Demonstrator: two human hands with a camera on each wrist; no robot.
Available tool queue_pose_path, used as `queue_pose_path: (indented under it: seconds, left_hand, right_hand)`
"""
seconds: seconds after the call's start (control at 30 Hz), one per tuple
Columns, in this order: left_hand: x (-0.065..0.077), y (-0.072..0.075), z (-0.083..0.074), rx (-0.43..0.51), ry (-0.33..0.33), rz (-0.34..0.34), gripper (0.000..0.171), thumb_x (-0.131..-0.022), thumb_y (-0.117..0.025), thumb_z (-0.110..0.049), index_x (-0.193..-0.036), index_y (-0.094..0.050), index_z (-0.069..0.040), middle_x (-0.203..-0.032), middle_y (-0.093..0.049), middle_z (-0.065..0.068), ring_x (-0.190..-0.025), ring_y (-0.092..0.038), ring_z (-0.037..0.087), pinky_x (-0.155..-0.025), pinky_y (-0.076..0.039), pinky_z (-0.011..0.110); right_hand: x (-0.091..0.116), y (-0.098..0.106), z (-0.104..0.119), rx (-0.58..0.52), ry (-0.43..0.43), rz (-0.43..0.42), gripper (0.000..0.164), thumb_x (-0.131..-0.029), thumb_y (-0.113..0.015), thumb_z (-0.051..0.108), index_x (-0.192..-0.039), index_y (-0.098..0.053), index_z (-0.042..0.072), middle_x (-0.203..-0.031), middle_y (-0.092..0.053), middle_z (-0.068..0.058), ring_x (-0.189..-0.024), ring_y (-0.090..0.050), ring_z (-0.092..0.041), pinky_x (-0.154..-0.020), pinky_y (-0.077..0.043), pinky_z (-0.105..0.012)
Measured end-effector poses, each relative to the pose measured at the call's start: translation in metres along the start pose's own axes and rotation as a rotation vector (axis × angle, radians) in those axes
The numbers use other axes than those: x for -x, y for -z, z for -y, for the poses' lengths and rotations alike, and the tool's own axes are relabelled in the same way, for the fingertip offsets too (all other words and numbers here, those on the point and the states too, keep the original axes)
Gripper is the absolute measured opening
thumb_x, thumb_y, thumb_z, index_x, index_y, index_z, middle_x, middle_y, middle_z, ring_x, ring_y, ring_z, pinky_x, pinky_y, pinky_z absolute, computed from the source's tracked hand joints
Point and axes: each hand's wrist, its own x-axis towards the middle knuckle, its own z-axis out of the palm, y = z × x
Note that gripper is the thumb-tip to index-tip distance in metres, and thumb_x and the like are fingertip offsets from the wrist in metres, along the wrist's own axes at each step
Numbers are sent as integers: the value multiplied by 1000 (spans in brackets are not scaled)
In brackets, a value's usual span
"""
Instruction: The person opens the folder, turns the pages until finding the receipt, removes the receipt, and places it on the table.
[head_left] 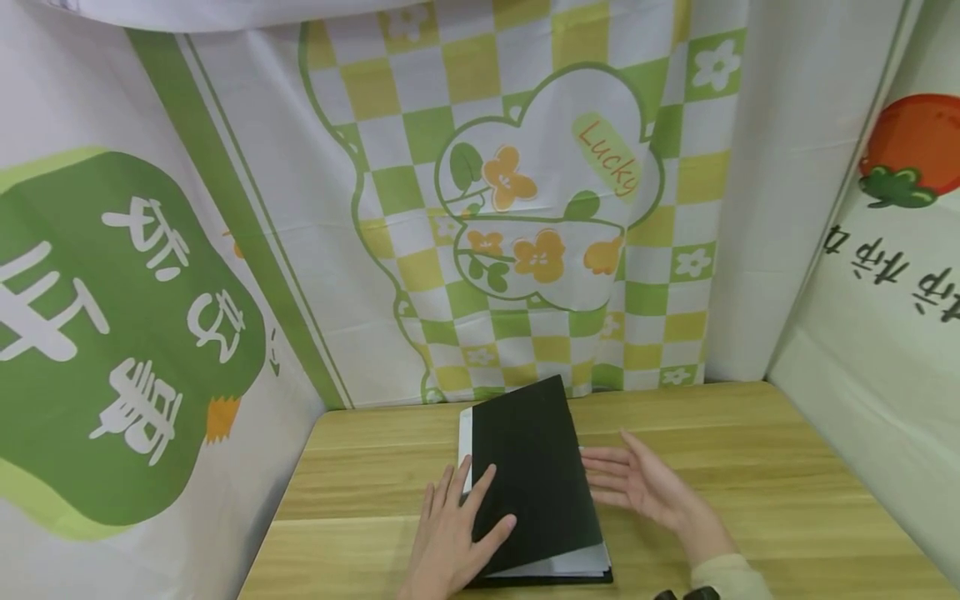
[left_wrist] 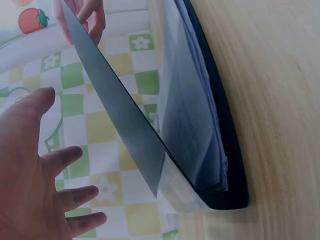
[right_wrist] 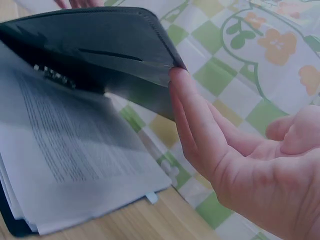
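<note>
A black clip folder point(head_left: 532, 475) lies on the table, its front cover tilted up partway over a stack of printed papers point(right_wrist: 85, 135). My right hand point(head_left: 648, 483) is at the cover's right side, palm turned inward. Its straight fingertips point(right_wrist: 181, 82) touch the edge of the raised cover in the right wrist view. My left hand point(head_left: 453, 529) hovers beside the spine with fingers spread and nothing in it; the left wrist view shows it apart from the cover. Inside the folder is a metal clip point(right_wrist: 54, 76), and a whitish strip point(left_wrist: 181, 187) runs along the spine.
The wood-grain table point(head_left: 360, 475) extends to both sides of the folder. Behind it hangs a checked green and yellow cloth point(head_left: 420, 275), with printed white cloth walls at left and right. A small pale blue tab point(right_wrist: 151, 197) sticks out from the papers.
</note>
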Motion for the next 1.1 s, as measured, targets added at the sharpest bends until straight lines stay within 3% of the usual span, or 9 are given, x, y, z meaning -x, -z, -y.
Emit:
queue_pose_path:
  seconds: [0.23, 0.53, 0.73, 0.9, 1.1]
  left_hand:
    - [0, 7, -6, 31, 4, 0, 70, -102, -51, -69, -164, -38, -38, -171, -32, 11, -155, -29, 45, -116, -27, 75]
    - [-2, 17, -9, 0, -17, -29, 71, -102, -49, -70, -163, -39, -37, -168, -38, 9, -152, -35, 43, -116, -30, 73]
    - [-9, 38, -20, -71, -81, -105, 72, -101, -49, -72, -166, -31, -43, -169, -37, 5, -152, -37, 39, -116, -33, 69]
    - [-13, 57, -36, -98, -127, -75, 74, -100, -47, -75, -166, -22, -49, -173, -29, -2, -158, -27, 31, -119, -30, 67]
    - [-20, 65, -60, -160, -287, -77, 75, -100, -41, -78, -166, -26, -46, -175, -21, -6, -158, -27, 31, -118, -34, 65]
  right_hand:
    - [-4, -7, 4, -161, 23, 93, 83, -114, -13, 54, -160, -18, -16, -164, -34, -29, -138, -56, -30, -118, -42, -45]
    - [-11, -27, 11, -139, 49, 114, 85, -114, -12, 53, -160, -10, -18, -168, -13, -35, -141, -53, -29, -118, -41, -44]
    - [-20, -36, 16, -178, 54, 118, 90, -113, -15, 59, -161, -9, -16, -168, -21, -32, -140, -54, -29, -119, -40, -46]
    - [-22, -40, 16, -188, 59, 99, 93, -111, -16, 63, -161, -10, -16, -167, -24, -32, -141, -54, -32, -118, -40, -48]
    - [-25, -47, 18, -155, 48, 68, 94, -111, -18, 64, -162, -11, -14, -169, -18, -33, -141, -53, -31, -118, -42, -47]
